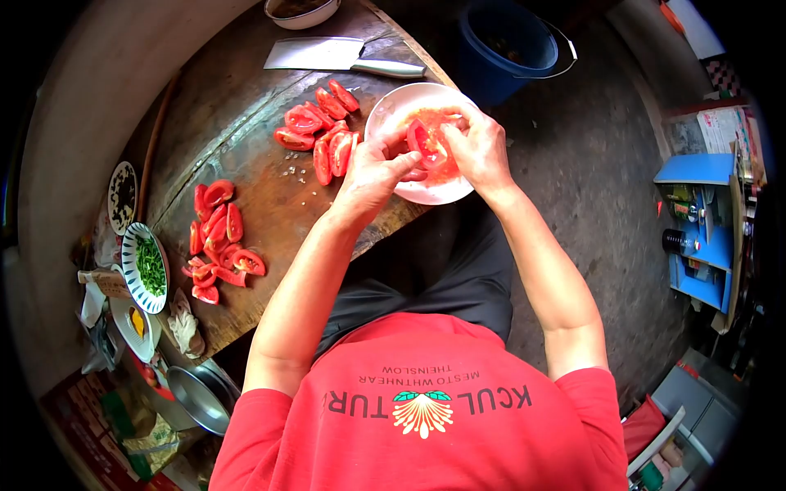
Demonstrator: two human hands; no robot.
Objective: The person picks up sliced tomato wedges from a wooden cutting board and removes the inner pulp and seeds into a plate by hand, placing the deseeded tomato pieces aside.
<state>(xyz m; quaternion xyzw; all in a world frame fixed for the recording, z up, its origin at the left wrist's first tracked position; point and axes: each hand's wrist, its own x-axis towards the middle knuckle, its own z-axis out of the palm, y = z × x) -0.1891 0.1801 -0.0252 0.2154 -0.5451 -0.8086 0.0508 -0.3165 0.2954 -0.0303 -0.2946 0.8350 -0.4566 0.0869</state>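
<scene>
Over a white plate (391, 102) with wet red tomato pulp and seeds in it, both hands meet at a cut tomato wedge (422, 142). My left hand (370, 176) pinches the wedge from the left, its fingers partly hidden. My right hand (483, 149) is closed at the other side, thumb against the wedge's inner pulp; its fingertips are partly covered. Several cut tomato pieces (302, 119) lie on the wooden table just left of the plate. Farther left is a second group of tomato wedges (216, 227).
A cleaver (315, 53) lies at the table's far side near a bowl (303, 18). Chopped greens fill a striped dish (164, 286) at the left edge. A blue bucket (508, 41) stands on the floor beyond the table's right edge; a blue shelf (696, 169) is far right.
</scene>
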